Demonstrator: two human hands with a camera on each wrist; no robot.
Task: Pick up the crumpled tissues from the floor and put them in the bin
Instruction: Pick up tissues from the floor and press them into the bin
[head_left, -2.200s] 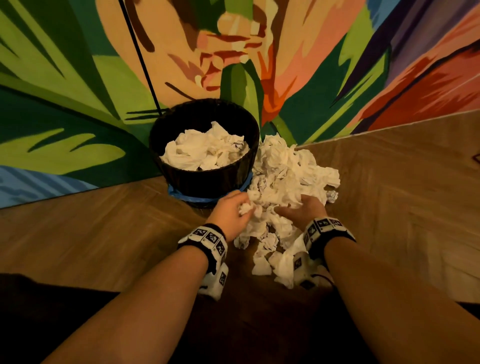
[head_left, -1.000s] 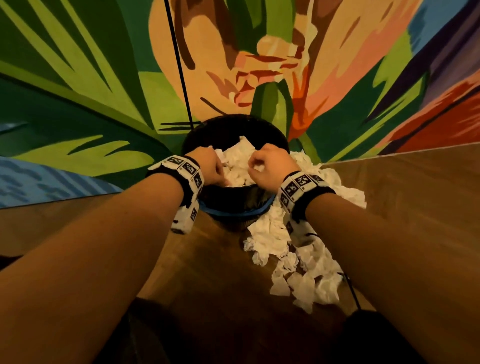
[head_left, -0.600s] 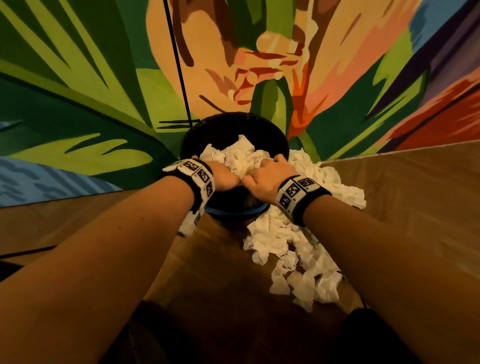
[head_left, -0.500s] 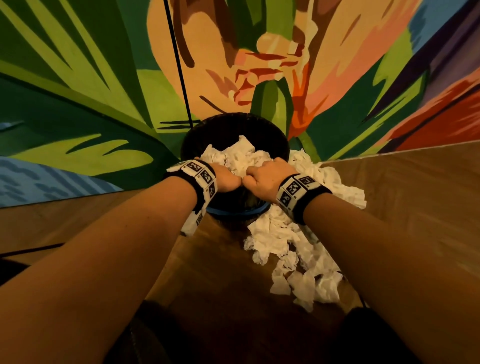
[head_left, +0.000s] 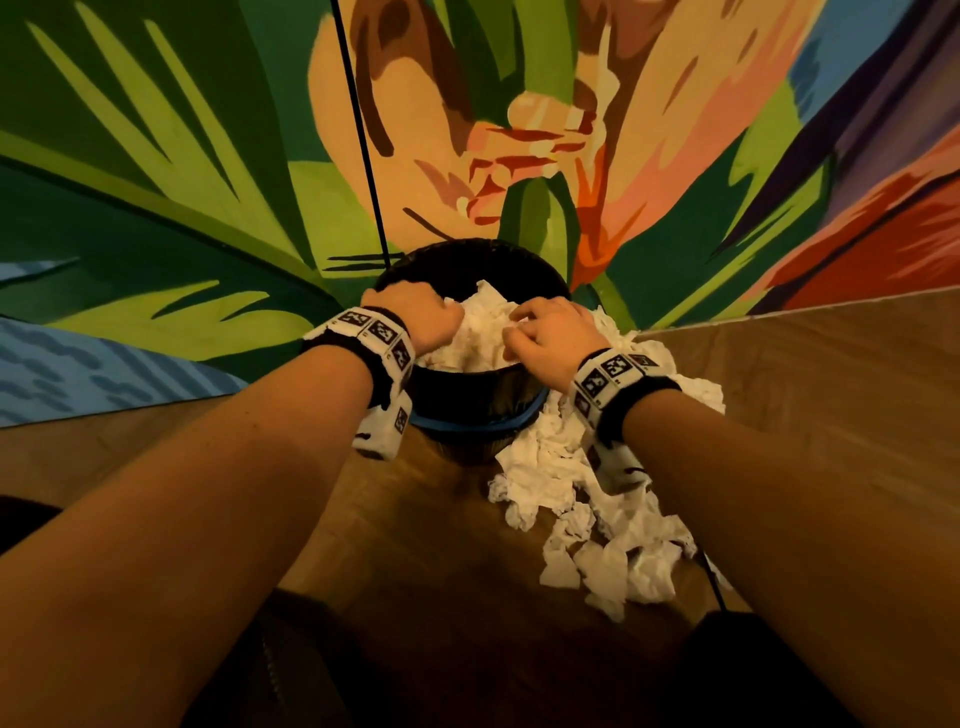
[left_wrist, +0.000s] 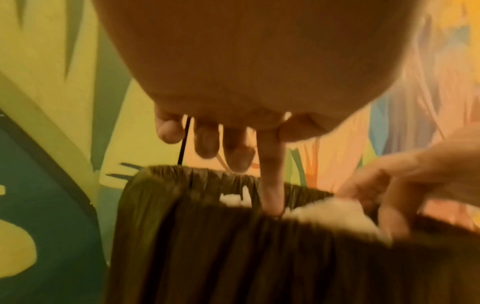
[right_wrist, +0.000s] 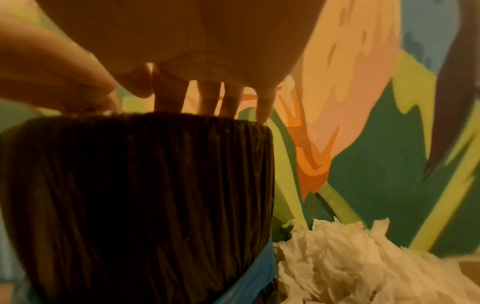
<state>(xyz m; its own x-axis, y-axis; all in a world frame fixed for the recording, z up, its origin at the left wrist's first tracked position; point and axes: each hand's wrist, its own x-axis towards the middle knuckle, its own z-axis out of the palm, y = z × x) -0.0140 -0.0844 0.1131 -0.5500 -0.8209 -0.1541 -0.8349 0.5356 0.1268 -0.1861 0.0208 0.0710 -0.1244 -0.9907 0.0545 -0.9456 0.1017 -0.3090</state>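
A black bin (head_left: 470, 402) with a blue band stands against the painted wall, heaped with white crumpled tissues (head_left: 480, 332). Both hands hover over its mouth. My left hand (head_left: 415, 322) is on the left side of the heap; in the left wrist view its fingers (left_wrist: 270, 174) hang down with the index reaching into the bin (left_wrist: 233, 257), holding nothing. My right hand (head_left: 545, 332) rests on the heap's right side; its fingers (right_wrist: 168, 98) point straight down behind the rim of the bin (right_wrist: 142, 195). A pile of tissues (head_left: 597, 519) lies on the floor to the bin's right.
The bin sits in a corner where the mural wall (head_left: 208, 182) meets the wooden floor (head_left: 831, 389). A thin black cord (head_left: 363, 156) runs down the wall behind the bin. Floor tissues (right_wrist: 350, 267) press against the bin's right side.
The hands lifted a bunch of tissues from the floor pile to the bin, pressed together on the heap, and have now parted slightly with fingers loosened.
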